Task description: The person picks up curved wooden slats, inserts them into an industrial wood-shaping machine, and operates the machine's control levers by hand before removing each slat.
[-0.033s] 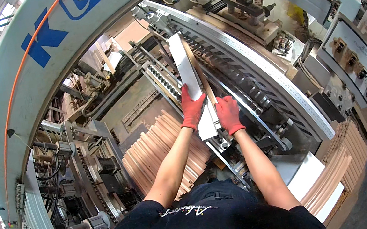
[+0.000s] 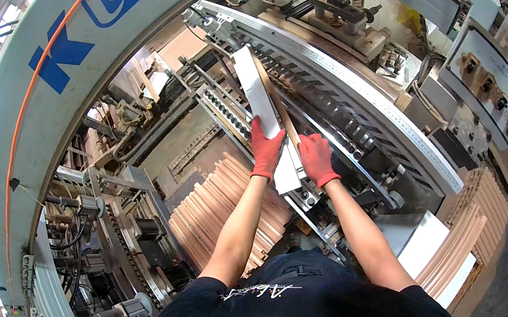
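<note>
Both my hands wear red gloves and work at a narrow white board (image 2: 260, 103) that stands along the machine's rail. My left hand (image 2: 266, 149) lies on the white board, its thumb and forefinger spread apart, the thumb reaching toward a thin wooden strip (image 2: 275, 97). That strip runs lengthwise against the board's right side. Closed around the strip's near end is my right hand (image 2: 317, 159), partly hiding it. Left of my left forearm, a row of wooden strips (image 2: 214, 203) lies side by side, low in the machine.
A long curved-looking metal rail with a scale (image 2: 348, 74) runs along the right. Beyond it stands a control panel with knobs (image 2: 492, 82). More wooden strips (image 2: 457, 248) are stacked at lower right. A large pale machine beam (image 2: 16, 159) arches over the left, with cylinders and hoses below.
</note>
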Tool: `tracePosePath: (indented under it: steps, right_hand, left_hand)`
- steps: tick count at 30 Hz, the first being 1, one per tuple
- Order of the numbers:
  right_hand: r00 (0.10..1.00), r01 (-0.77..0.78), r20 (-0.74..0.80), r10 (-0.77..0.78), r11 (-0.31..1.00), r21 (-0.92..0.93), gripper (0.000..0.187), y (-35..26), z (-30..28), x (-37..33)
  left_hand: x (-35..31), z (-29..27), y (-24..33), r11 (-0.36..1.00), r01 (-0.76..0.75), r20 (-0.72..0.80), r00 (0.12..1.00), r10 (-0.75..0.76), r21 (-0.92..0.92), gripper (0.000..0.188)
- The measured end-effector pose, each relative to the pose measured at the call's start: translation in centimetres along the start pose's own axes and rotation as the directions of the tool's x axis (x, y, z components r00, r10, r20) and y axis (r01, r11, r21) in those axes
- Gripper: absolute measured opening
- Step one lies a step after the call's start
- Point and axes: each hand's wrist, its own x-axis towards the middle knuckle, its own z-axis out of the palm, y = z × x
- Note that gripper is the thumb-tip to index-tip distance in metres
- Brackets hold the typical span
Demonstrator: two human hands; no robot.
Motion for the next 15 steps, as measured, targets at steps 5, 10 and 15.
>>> tracePosePath:
  steps: [5, 10, 15]
  right_hand:
    - [0.993, -0.038, -0.104, 0.052, 0.991, 0.130, 0.030, 0.2, -1.4, -3.1]
    - [0.982, -0.189, -0.015, 0.189, 0.982, 0.026, 0.042, -0.7, -2.5, -6.9]
    - [0.909, -0.417, 0.186, 0.373, 0.809, 0.414, 0.041, -0.3, -1.7, -6.1]
  left_hand:
    - [1.2, 1.2, 2.5, 0.906, -0.066, 0.002, 0.997, 0.071, 0.418, 0.093]
    - [2.2, 3.4, 5.6, 0.838, 0.084, -0.047, 0.996, -0.070, 0.539, 0.086]
    - [5.0, 3.0, 3.1, 0.888, 0.158, -0.105, 0.987, -0.125, 0.431, 0.081]
